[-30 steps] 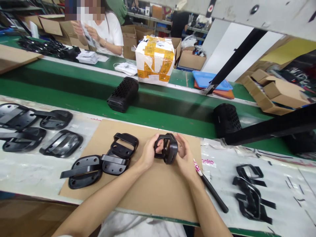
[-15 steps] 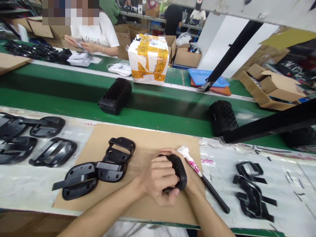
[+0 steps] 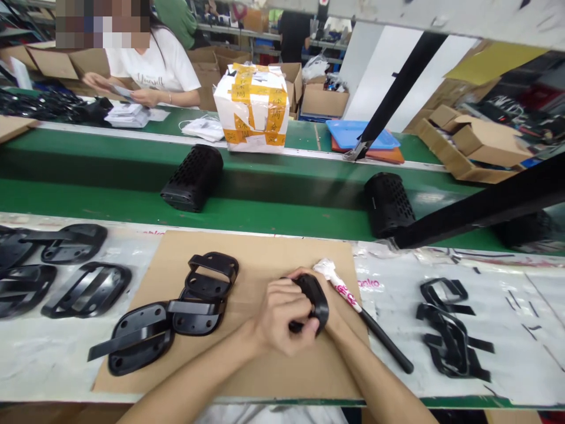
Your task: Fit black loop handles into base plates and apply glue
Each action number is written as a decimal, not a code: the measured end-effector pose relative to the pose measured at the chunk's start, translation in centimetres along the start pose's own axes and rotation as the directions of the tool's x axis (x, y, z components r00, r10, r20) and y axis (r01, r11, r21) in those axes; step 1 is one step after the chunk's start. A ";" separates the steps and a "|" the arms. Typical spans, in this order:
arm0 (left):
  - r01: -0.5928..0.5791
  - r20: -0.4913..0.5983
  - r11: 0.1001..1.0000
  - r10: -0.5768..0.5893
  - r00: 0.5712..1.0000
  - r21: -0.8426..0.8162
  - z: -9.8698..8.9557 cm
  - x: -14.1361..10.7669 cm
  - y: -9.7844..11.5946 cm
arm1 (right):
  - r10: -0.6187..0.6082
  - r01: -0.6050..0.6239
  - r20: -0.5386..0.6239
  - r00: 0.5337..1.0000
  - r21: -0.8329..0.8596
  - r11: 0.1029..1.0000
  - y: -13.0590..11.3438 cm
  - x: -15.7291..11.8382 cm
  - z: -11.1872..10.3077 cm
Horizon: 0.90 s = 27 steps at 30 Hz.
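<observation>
A black oval plastic piece (image 3: 316, 295) is tilted up between my hands above the brown cardboard sheet (image 3: 273, 253). My left hand (image 3: 286, 315) is closed over its near side, with the fingers curled and the thumb against the lower edge. My right hand (image 3: 333, 311) grips it from behind, and most of those fingers are hidden. To the left lie several black oval bases with strap-like bands, among them a large one (image 3: 140, 338) and a smaller one (image 3: 214, 274). Right of my hands rests a black-handled tool (image 3: 386, 341) whose head is wrapped in white plastic.
More black bases (image 3: 90, 288) lie at far left. Black frames and strips (image 3: 454, 341) sit at right. Perforated black cases (image 3: 194, 176) stand on the green belt (image 3: 282, 206). Beyond are a taped white box (image 3: 251, 109) and a co-worker handling papers. A dark post (image 3: 477, 209) slants in at right.
The camera view has shifted slightly. My hands keep their hold on the black oval piece, with the left fingers and thumb moved only a little. The things on the table lie as before.
</observation>
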<state>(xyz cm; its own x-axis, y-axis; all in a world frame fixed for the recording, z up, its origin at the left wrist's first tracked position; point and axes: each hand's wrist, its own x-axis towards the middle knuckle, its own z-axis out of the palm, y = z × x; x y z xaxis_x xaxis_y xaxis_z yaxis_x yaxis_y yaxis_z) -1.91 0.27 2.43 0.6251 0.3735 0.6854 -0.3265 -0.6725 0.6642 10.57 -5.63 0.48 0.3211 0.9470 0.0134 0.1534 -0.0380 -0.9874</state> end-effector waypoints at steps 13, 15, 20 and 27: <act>0.648 -0.168 0.696 -0.711 0.683 -0.308 -2.6 0.9 -2.7 | 0.139 -0.258 -0.247 0.959 -0.552 0.793 -2.3 -5.6 -9.4; 0.696 -0.113 0.669 -0.737 0.667 -0.261 -2.1 0.8 -3.4 | 0.109 -0.281 -0.277 0.955 -0.723 0.631 -1.4 -7.2 -10.4; 0.716 -0.053 0.651 -0.748 0.661 -0.252 -1.9 0.5 -4.3 | 0.234 -0.290 -0.181 0.955 -0.723 0.627 -0.3 -9.0 -9.0; 0.691 0.096 0.643 -0.705 0.703 -0.331 -1.8 0.0 -4.2 | 0.646 -0.636 0.113 0.755 0.366 0.679 -0.7 -10.0 -3.2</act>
<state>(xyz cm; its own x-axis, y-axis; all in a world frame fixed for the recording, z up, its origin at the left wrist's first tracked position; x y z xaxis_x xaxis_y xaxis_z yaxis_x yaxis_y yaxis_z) -1.85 4.21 0.17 0.7374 0.6752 -0.0155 -0.0132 0.0373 0.9992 10.24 -16.07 1.53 0.2359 0.7263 -0.6456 -0.4423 -0.5113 -0.7368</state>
